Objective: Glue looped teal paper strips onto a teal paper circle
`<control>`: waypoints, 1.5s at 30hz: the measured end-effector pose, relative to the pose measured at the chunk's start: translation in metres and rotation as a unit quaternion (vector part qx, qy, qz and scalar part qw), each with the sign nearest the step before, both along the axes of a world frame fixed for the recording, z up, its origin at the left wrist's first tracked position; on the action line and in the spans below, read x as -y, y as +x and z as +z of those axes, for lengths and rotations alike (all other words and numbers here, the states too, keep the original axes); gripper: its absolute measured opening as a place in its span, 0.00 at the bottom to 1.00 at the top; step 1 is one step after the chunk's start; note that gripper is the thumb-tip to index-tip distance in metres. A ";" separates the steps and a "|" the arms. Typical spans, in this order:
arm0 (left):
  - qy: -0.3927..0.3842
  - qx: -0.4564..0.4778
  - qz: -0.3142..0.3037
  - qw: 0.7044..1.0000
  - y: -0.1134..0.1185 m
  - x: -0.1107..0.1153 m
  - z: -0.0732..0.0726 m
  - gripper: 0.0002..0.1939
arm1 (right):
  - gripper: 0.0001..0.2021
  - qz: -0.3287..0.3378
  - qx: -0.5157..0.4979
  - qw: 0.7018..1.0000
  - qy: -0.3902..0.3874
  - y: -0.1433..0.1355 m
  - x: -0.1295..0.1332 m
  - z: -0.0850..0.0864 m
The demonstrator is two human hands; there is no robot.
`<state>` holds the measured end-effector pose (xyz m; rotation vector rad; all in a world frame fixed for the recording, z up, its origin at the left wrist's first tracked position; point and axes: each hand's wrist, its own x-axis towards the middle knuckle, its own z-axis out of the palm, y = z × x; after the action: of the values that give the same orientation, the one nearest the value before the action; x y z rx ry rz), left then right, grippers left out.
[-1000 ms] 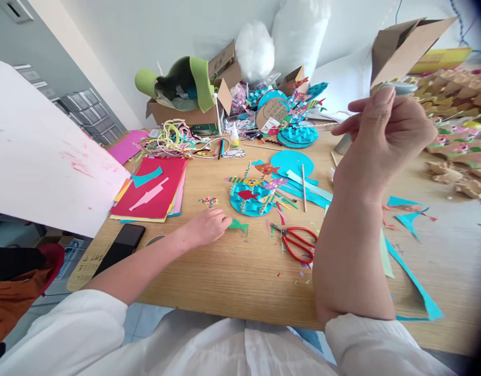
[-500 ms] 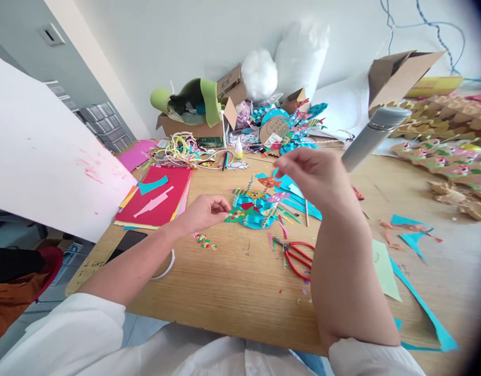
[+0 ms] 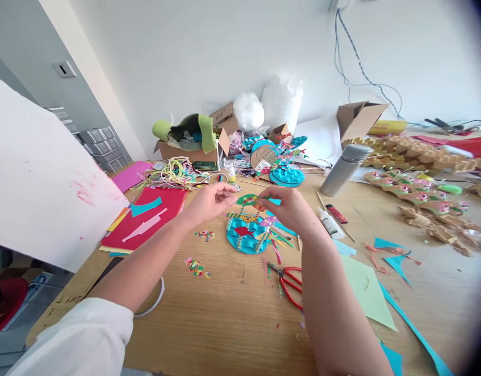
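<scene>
Between my two hands, a green paper piece with coloured dots (image 3: pixel 248 199) is held up above the craft. My left hand (image 3: pixel 218 202) pinches its left end, and my right hand (image 3: pixel 281 203) pinches the right end. Below stands a round blue base (image 3: pixel 246 243) with wavy blue paper, striped posts and a red fish (image 3: pixel 243 231) on it. A purple fish (image 3: pixel 267 221) shows at its right side, partly under my right hand. Small heaps of coloured paper dots (image 3: pixel 204 236) lie left of the base.
Red-handled pliers (image 3: pixel 290 284) lie in front of my right forearm's left side. Red paper sheets (image 3: pixel 154 216) are at the left. A grey bottle (image 3: pixel 344 169), a glue bottle (image 3: pixel 331 224) and egg-carton pieces (image 3: pixel 416 190) are at the right. Boxes and stuffing stand behind.
My right hand has come down and my left hand has risen; both now hold the green piece, which was low by my left hand. The view has shifted right.
</scene>
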<state>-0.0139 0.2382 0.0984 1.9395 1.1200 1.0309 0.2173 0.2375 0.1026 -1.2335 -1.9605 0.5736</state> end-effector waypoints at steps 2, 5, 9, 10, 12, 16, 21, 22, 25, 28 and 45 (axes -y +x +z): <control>-0.022 0.032 0.009 0.999 0.000 -0.022 -0.002 0.13 | 0.09 -0.061 -0.028 0.998 0.008 0.007 -0.013 -0.005; -0.045 0.012 0.037 0.998 0.004 -0.056 -0.014 0.09 | 0.10 -0.096 -0.034 0.995 -0.006 0.013 -0.036 -0.013; -0.087 -0.022 0.005 0.996 0.015 -0.089 -0.041 0.13 | 0.15 -0.071 -0.050 0.996 -0.032 0.016 -0.063 -0.020; -0.101 -0.032 -0.005 0.994 0.018 -0.094 -0.048 0.16 | 0.16 -0.067 -0.057 0.995 -0.040 0.017 -0.068 -0.020; -0.125 -0.051 -0.022 0.991 0.022 -0.103 -0.059 0.21 | 0.20 -0.062 -0.074 0.994 -0.054 0.021 -0.076 -0.019; -0.169 -0.074 -0.070 0.980 0.028 -0.114 -0.071 0.20 | 0.23 -0.070 -0.088 0.990 -0.081 0.028 -0.086 -0.017; -0.189 -0.062 -0.106 0.974 0.028 -0.118 -0.077 0.13 | 0.26 -0.030 -0.093 0.989 -0.108 0.022 -0.096 -0.020; -0.190 -0.057 -0.105 0.974 0.027 -0.118 -0.079 0.13 | 0.26 -0.016 -0.093 0.989 -0.113 0.019 -0.097 -0.022; -0.190 -0.042 -0.100 0.976 0.023 -0.118 -0.083 0.13 | 0.24 0.018 -0.085 0.987 -0.137 0.013 -0.102 -0.027; -0.194 -0.025 -0.097 0.976 0.020 -0.117 -0.085 0.15 | 0.23 0.035 -0.068 0.984 -0.163 0.009 -0.106 -0.032; -0.215 0.053 -0.112 0.969 0.015 -0.111 -0.100 0.19 | 0.16 0.071 -0.043 0.974 -0.212 0.000 -0.107 -0.042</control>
<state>0.0009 0.3490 -0.0019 1.5976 0.9455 0.6923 0.2173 0.3444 0.0601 -1.2969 -1.9213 1.1461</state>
